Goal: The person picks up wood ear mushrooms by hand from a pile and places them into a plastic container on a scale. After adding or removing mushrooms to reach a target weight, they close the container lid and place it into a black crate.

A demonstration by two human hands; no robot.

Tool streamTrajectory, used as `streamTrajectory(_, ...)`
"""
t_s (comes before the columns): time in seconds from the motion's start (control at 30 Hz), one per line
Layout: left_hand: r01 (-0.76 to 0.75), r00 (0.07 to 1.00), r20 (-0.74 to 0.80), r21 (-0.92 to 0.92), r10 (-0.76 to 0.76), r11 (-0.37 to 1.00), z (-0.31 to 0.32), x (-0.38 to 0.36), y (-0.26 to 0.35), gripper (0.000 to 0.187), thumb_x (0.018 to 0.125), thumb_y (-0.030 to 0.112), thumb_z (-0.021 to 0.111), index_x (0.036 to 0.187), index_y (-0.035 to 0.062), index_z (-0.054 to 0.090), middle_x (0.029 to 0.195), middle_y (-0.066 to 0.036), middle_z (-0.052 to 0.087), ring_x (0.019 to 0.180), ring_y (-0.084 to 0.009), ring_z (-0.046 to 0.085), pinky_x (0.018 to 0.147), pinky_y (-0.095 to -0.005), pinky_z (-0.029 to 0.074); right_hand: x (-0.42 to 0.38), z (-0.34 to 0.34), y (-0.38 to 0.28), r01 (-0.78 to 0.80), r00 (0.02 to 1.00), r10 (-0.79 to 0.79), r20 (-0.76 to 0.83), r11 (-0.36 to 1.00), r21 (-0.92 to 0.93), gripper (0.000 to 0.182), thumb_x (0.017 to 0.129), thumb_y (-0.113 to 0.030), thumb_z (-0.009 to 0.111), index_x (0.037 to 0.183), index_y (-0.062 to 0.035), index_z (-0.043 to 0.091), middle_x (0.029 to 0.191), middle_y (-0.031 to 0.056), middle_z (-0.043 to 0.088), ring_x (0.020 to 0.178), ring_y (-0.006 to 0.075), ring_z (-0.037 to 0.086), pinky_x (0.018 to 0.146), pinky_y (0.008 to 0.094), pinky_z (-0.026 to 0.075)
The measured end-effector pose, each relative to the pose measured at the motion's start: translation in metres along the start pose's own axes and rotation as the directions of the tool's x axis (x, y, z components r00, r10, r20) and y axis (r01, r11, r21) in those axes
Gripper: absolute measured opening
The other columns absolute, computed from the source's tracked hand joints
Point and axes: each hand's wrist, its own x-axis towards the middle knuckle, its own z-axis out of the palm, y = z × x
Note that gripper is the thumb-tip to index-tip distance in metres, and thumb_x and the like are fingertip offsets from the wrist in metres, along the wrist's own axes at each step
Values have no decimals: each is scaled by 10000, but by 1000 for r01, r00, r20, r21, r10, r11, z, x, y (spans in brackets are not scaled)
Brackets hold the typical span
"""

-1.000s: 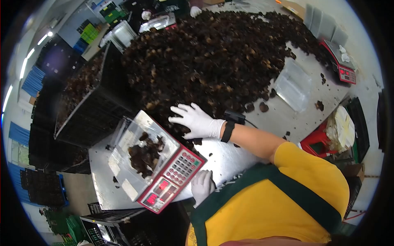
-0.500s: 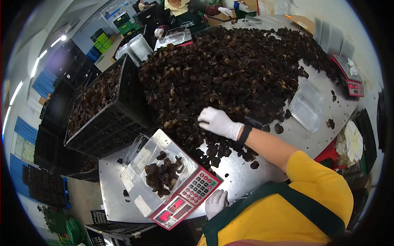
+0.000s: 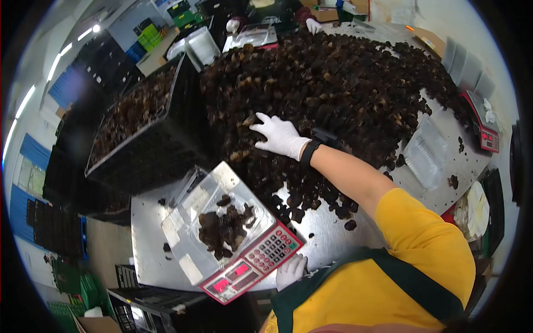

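Note:
A large heap of dark brown mushroom-like pieces [image 3: 344, 83] covers the metal table [image 3: 344, 238]. Over the heap's near left part is my right hand [image 3: 280, 136], white-gloved, fingers spread, with nothing visible in it. My left hand [image 3: 291, 271], also gloved, rests at the table's near edge beside the scale; its fingers point up and hold nothing that I can see. On the red and white scale [image 3: 272, 250] sits a clear plastic box [image 3: 191, 222] with some dark pieces [image 3: 222, 227] inside.
A black crate [image 3: 150, 150] full of pieces stands at the left. An empty clear tray [image 3: 426, 152] and a second scale [image 3: 480, 119] lie at the right. Across the table a co-worker [image 3: 275, 16] with gloved hands stands by another scale [image 3: 252, 38].
My right hand has moved further over the heap, and its fingers have spread. The view has shifted slightly. The co-worker's gloved hand has come down to the heap's edge.

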Motion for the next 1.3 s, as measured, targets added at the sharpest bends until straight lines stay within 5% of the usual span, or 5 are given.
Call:
streamTrajectory(0.13, 48, 999, 3, -26, -48, 999, -1, 0, 5, 443, 771, 195, 618, 1203, 105, 649, 1224, -53, 640, 1108, -227, 601, 888, -387, 482, -14, 7, 16, 162, 958, -165, -233, 986, -30, 102, 794, -246, 719, 861, -170, 710, 865, 40, 627, 832, 256, 650, 687, 376, 550)
streamTrajectory(0.3, 42, 997, -64, -64, -46, 997, -13, 15, 15, 403, 718, 88, 665, 1121, 85, 668, 1147, -69, 652, 1051, -237, 631, 848, -382, 497, -27, -34, 14, 5, 973, 71, -219, 944, 329, 124, 827, -238, 725, 914, -153, 748, 848, 48, 673, 754, 206, 678, 673, 334, 540)
streamTrajectory(0.4, 1, 996, -89, -70, -8, 998, -10, 15, 10, 383, 717, 66, 670, 1100, 78, 670, 1119, -72, 651, 1036, -245, 634, 841, -387, 498, -38, -53, 12, -234, 963, 225, 147, 430, 872, 209, 909, -239, 704, 975, -44, 742, 948, 17, 721, 813, 67, 619, 767, 270, 508)
streamTrajectory(0.57, -49, 991, -125, -30, 45, 998, -9, 15, 7, 368, 719, 38, 691, 1084, 75, 670, 1101, -73, 645, 1029, -251, 634, 850, -390, 490, -65, -82, -10, -525, 828, 75, 556, -244, 815, 213, 943, -211, 646, 1100, -83, 713, 1011, 4, 719, 911, 119, 677, 789, 295, 561)
streamTrajectory(1.3, -20, 906, -424, -36, 2, 999, -105, 99, 27, 470, 729, 0, 709, 1191, 76, 657, 1139, -115, 640, 1018, -313, 627, 845, -382, 504, -56, -93, -137, -591, 806, -240, 541, -386, 709, 238, 974, -228, 583, 1114, -62, 680, 1000, 12, 695, 862, 97, 654, 743, 277, 564)
